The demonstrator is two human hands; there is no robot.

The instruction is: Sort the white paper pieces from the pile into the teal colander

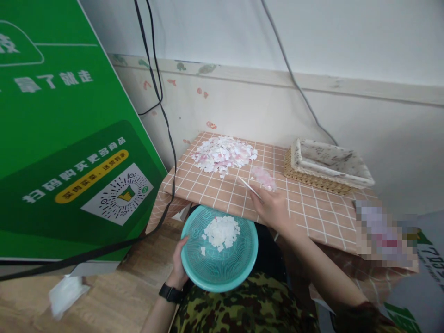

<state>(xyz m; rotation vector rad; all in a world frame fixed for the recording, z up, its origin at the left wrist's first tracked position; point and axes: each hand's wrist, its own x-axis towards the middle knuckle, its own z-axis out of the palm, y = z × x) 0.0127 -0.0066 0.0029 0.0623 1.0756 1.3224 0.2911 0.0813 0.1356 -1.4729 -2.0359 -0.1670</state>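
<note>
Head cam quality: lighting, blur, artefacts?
All in the head view: diffuse light, no strong glare; pink-white scrap patch by the right hand looks smeared; white bag-like bundle on brown wooden floor soft; mosaic block covers part of white-gridded brown tablecloth.
</note>
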